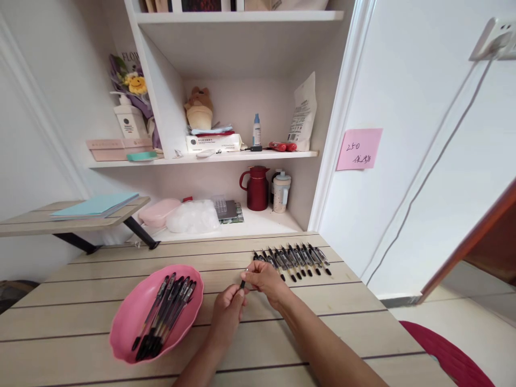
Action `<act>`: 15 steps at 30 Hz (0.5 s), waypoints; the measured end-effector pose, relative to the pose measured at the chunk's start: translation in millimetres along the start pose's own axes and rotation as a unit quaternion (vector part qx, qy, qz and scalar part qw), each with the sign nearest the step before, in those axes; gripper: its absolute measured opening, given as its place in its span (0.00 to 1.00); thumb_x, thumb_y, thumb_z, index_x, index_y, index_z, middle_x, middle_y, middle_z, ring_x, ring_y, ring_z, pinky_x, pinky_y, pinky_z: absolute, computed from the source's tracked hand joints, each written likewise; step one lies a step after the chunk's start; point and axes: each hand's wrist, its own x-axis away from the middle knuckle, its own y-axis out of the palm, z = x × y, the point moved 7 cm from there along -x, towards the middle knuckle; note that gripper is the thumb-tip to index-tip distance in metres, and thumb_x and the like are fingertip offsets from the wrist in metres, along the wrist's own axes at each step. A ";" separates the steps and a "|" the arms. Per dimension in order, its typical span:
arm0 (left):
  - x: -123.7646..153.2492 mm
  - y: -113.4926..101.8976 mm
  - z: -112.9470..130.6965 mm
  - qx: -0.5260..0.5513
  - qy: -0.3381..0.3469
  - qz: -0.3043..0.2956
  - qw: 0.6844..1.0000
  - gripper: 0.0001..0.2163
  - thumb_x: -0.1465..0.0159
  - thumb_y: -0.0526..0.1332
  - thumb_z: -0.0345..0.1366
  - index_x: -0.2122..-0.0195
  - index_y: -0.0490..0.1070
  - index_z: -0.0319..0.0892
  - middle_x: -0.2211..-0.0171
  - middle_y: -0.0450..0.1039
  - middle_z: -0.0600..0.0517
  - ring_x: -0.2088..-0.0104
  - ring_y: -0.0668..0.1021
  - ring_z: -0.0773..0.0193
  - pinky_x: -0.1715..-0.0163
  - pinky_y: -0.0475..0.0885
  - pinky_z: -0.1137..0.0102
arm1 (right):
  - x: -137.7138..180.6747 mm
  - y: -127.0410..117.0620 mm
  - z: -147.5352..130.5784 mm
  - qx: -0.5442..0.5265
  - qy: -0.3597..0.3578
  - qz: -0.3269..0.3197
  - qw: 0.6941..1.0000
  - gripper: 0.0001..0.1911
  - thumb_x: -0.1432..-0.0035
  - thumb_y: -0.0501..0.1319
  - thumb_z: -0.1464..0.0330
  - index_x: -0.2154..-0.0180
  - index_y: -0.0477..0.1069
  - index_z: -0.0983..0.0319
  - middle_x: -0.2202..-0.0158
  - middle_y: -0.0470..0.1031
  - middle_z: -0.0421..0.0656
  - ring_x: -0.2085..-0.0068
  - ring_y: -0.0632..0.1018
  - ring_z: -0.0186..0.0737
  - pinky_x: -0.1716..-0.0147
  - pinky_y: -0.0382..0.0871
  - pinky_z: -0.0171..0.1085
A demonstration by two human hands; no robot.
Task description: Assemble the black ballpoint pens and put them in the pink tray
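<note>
Both my hands meet over the wooden table [80, 301] and pinch one black pen [243, 282] between them. My left hand [226, 310] grips its lower end with curled fingers. My right hand [264, 279] closes on its upper end. To the left, a pink bowl [124, 322] holds several black pens [163, 314]. Just beyond my right hand, a row of several black pens [294, 260] lies side by side on the table.
White shelves behind the table carry a red jug [256, 188], a white cup [281, 192], a plastic bag [193, 216], a pink case [158, 212] and small bottles. A pink sticky note [358, 149] hangs on the wall. A red mat [447, 355] lies on the floor at the right.
</note>
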 end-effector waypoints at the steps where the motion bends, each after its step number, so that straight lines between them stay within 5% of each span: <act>1: -0.6 0.1 -0.9 -0.002 0.002 -0.002 1.000 0.13 0.48 0.56 0.45 0.72 0.67 0.39 0.80 0.62 0.57 0.84 0.59 0.74 0.86 0.50 0.78 | 0.0 2.4 0.6 -0.003 0.007 -0.018 1.000 0.16 0.66 0.68 0.64 0.76 0.66 0.64 0.85 0.64 0.33 0.85 0.61 0.24 0.85 0.44 0.28; 3: -1.8 -0.3 -3.4 -0.008 0.004 -0.002 1.000 0.13 0.47 0.56 0.45 0.72 0.67 0.39 0.80 0.62 0.57 0.84 0.59 0.74 0.86 0.50 0.78 | -0.3 4.6 2.5 -0.009 0.020 -0.039 0.999 0.16 0.65 0.67 0.63 0.74 0.67 0.64 0.84 0.65 0.34 0.85 0.61 0.24 0.85 0.43 0.28; 8: -3.9 -0.7 -7.1 -0.034 0.015 -0.006 0.999 0.12 0.46 0.55 0.44 0.73 0.67 0.39 0.81 0.61 0.58 0.84 0.59 0.74 0.86 0.51 0.77 | -3.6 -6.5 5.7 0.031 0.015 0.028 0.999 0.18 0.65 0.68 0.61 0.81 0.61 0.63 0.90 0.58 0.31 0.86 0.57 0.23 0.86 0.41 0.29; 15: -7.0 -2.2 -10.3 -0.022 0.014 -0.006 1.000 0.12 0.47 0.55 0.44 0.72 0.68 0.39 0.81 0.61 0.58 0.85 0.58 0.75 0.86 0.51 0.77 | -2.4 -6.3 1.1 0.045 0.013 -0.008 0.999 0.14 0.64 0.66 0.63 0.75 0.67 0.65 0.84 0.64 0.34 0.84 0.60 0.23 0.85 0.46 0.27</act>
